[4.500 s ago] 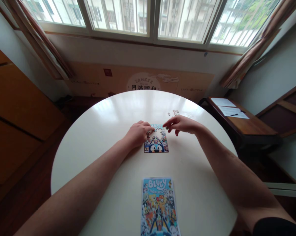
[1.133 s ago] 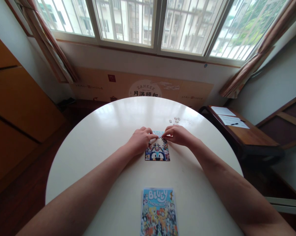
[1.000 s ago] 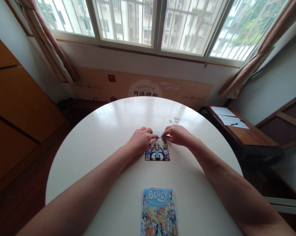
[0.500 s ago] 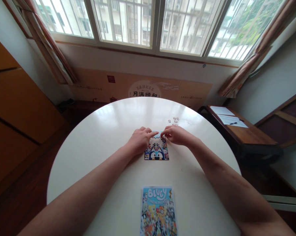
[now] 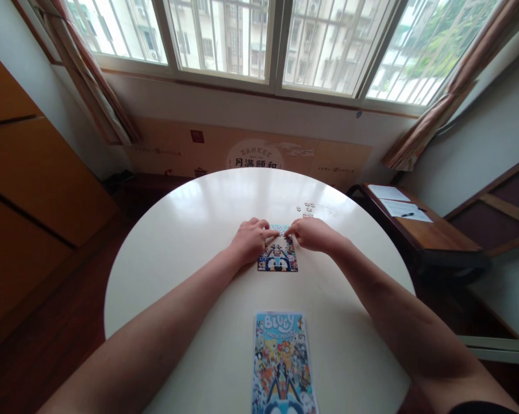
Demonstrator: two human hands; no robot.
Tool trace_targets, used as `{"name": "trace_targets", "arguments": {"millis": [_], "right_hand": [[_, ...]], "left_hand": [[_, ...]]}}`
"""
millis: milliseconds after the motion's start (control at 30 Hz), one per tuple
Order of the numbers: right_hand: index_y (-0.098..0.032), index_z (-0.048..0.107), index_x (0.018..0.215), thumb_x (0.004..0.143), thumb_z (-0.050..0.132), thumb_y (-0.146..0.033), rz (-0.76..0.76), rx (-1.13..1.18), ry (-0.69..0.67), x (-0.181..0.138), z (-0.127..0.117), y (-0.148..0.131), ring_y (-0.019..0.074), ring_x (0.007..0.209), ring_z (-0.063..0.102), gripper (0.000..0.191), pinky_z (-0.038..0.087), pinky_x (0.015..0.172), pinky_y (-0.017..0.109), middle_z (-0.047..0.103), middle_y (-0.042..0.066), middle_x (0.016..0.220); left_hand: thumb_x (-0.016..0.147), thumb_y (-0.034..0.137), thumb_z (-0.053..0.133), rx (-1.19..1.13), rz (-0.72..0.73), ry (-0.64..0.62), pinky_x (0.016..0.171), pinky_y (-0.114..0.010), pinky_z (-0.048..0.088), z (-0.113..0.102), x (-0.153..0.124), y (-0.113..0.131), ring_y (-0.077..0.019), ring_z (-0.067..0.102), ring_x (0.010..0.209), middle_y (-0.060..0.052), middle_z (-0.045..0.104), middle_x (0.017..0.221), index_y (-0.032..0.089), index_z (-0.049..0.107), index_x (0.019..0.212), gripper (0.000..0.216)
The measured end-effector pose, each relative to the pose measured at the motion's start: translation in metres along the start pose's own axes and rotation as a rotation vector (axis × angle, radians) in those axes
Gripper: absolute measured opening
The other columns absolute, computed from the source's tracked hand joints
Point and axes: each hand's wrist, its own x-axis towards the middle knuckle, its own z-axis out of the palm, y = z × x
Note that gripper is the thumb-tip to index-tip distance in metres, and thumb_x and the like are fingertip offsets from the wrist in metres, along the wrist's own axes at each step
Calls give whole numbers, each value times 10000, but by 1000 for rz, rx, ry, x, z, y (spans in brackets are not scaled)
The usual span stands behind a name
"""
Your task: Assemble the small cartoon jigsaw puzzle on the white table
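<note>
A small, partly built jigsaw puzzle [image 5: 279, 260] with a blue cartoon dog lies at the middle of the round white table [image 5: 185, 230]. My left hand [image 5: 250, 241] rests against the puzzle's upper left corner, fingers curled and tips pressing on it. My right hand [image 5: 313, 234] is at the upper right corner, thumb and fingers pinched together at the top edge. What the pinch holds is hidden. The fingertips of both hands almost meet over the top row. A printed reference picture [image 5: 284, 362] titled "Bluey" lies nearer to me.
A few loose puzzle pieces [image 5: 307, 208] lie beyond my right hand. A dark wooden side table [image 5: 431, 233] with papers and a pen stands to the right. Wooden cabinets fill the left. Windows and curtains run along the far wall.
The right hand came in from the right to the puzzle's top edge and pinched there. My left index finger stretched out, then curled. The view shifted slightly.
</note>
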Motion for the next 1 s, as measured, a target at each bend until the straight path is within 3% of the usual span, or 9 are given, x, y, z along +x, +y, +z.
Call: {"name": "trace_targets", "arguments": {"millis": [100, 233, 367, 467, 633, 733, 833, 1000], "right_hand": [[-347, 761, 1171, 825, 549, -78, 40, -36, -35, -3, -4, -9, 218, 964, 682, 487, 457, 724, 276, 751, 30, 1168], [-328, 735, 1220, 826, 524, -57, 62, -49, -67, -8, -9, -17, 215, 985, 684, 523, 448, 715, 264, 738, 38, 1187], [-296, 754, 1167, 818, 538, -59, 75, -70, -44, -9, -11, -25, 220, 889, 684, 475, 439, 677, 278, 740, 74, 1106], [-244, 779, 1070, 820, 552, -69, 71, -85, 7, -8, -9, -31, 245, 928, 658, 381, 447, 728, 305, 721, 114, 1054], [-200, 799, 939, 808, 579, -74, 71, -54, 121, -4, 1, -34, 276, 1001, 620, 286, 459, 836, 364, 700, 141, 1059], [-241, 807, 950, 820, 575, -84, 109, 24, 225, -2, 4, -20, 258, 1037, 627, 309, 466, 897, 363, 715, 103, 1127], [-245, 791, 1033, 872, 493, -90, 243, 126, 386, 0, 6, 11, 239, 1080, 639, 373, 487, 929, 350, 717, 77, 1195], [-201, 740, 1138, 875, 339, -87, 517, 294, 604, -8, 25, 74, 213, 1041, 689, 494, 534, 923, 345, 748, 83, 1138]], "left_hand": [[837, 60, 442, -234, -85, 207, 997, -390, 476, 6, -1, -13, -244, 600, 1081, -81, 698, 1178, 234, 717, 1251, 527], [816, 57, 364, -585, -453, 506, 1010, -371, 513, 12, 3, -34, -214, 661, 1043, -90, 719, 1151, 162, 724, 1176, 519], [774, 97, 416, -626, -499, 524, 1022, -405, 515, 11, 5, -41, -233, 679, 1046, -83, 740, 1108, 172, 746, 1051, 438], [752, 137, 467, -642, -513, 529, 1019, -423, 509, 9, 3, -39, -250, 683, 1041, -89, 746, 1086, 180, 745, 998, 374], [756, 223, 513, -707, -573, 563, 897, -398, 536, 6, 0, -40, -238, 687, 899, -83, 738, 981, 184, 717, 1053, 362], [769, 276, 508, -774, -596, 579, 776, -352, 537, 4, 0, -40, -209, 665, 773, -69, 713, 908, 173, 699, 1076, 375], [796, 333, 481, -847, -610, 598, 711, -320, 526, 1, 0, -38, -187, 639, 717, -65, 684, 869, 162, 686, 1027, 353], [840, 407, 429, -927, -615, 629, 623, -283, 492, -3, -1, -37, -163, 571, 636, -33, 608, 736, 192, 599, 778, 280]]}}
